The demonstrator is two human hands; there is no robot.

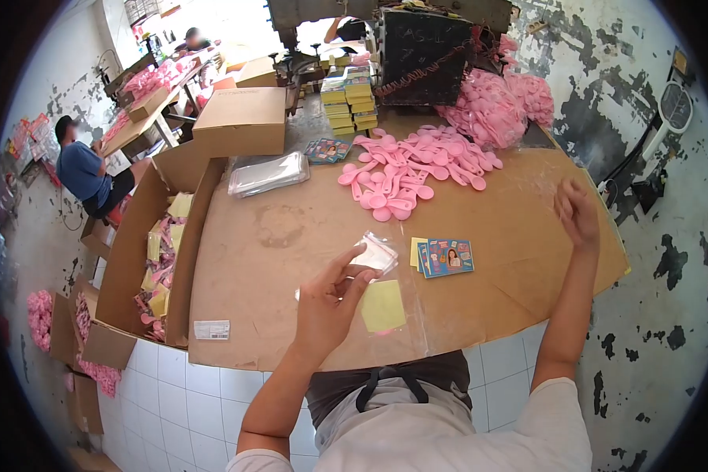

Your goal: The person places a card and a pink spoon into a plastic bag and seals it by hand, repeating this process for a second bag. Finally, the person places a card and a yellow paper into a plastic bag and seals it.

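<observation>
The left hand (326, 303) pinches one clear bag (374, 253) between thumb and fingertips, just above the cardboard (291, 236). The right hand (578, 214) hovers loosely curled, holding nothing I can see. One yellow card (383, 305) lies just beside the left fingers; a small card stack (446, 257) lies between the hands; many pink spoons (417, 169) lie beyond.

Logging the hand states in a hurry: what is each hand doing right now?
Left hand: shut on the clear plastic bag, pinched by the fingers.
Right hand: holds nothing, fingers loosely curled above the cardboard sheet.
</observation>
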